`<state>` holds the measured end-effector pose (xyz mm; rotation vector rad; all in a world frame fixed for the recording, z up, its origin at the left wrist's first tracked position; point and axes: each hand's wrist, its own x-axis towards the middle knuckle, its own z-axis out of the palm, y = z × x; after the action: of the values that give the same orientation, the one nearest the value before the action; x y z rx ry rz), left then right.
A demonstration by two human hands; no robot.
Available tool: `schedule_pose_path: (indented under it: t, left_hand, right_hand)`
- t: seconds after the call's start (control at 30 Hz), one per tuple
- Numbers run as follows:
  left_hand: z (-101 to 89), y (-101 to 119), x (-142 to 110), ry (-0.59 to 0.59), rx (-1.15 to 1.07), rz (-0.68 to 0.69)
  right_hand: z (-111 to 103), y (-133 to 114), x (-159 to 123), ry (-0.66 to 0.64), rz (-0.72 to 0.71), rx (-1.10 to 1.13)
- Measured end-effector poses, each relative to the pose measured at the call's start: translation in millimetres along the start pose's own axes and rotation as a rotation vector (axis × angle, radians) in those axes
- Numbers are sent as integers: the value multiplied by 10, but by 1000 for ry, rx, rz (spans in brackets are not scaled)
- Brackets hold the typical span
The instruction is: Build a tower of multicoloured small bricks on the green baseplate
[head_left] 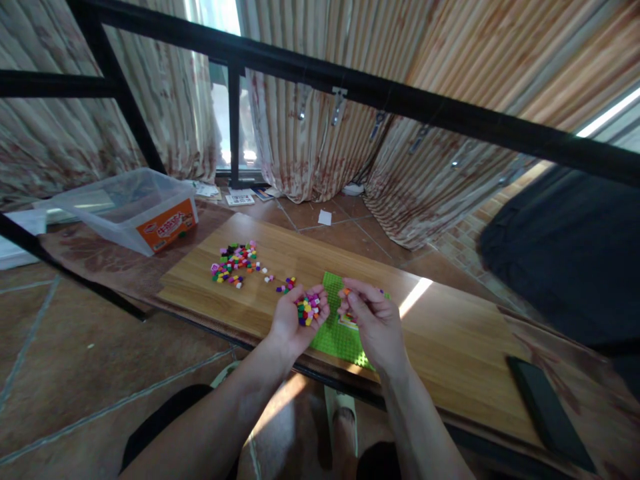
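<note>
From the baseplate [330, 339], we're seeing bricks [241, 256] at ten o'clock, the tub [167, 228] beyond them, a slab [550, 412] at four.

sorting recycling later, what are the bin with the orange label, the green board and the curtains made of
Bin: likely clear plastic, since it is see-through with a soft sheen.
Green board: probably moulded plastic, bright and evenly studded.
Curtains: woven fabric by their soft folds and printed pattern; the fibre can't be told.
</note>
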<state>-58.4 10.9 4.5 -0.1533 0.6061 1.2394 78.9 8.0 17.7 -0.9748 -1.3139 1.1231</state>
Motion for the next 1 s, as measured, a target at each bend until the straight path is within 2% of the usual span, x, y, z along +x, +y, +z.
schedule_pose_path:
  t: [0.13, 0.3, 0.47, 0.6, 0.73, 0.87, 1.0]
  left_hand:
    - [25, 10, -12, 24, -11, -7]
    - [62, 28, -34, 68, 34, -5]
    - [54, 22, -35, 61, 70, 0]
    - [51, 23, -36, 53, 78, -4]
    - [59, 26, -42, 58, 65, -10]
    - [60, 26, -48, 63, 61, -9]
    - [45, 24, -35, 51, 60, -7]
  right_hand:
    - [-121, -23, 27, 72, -26, -62]
    - [-301, -51, 110, 248, -60, -71]
    - [-359, -90, 118, 348, -100, -200]
    - [-363, -41, 83, 305, -81, -371]
    - [-385, -21, 67, 253, -111, -638]
    - [-404, -52, 80, 206, -248, -841]
    - [-408, -8, 106, 200, -343, -898]
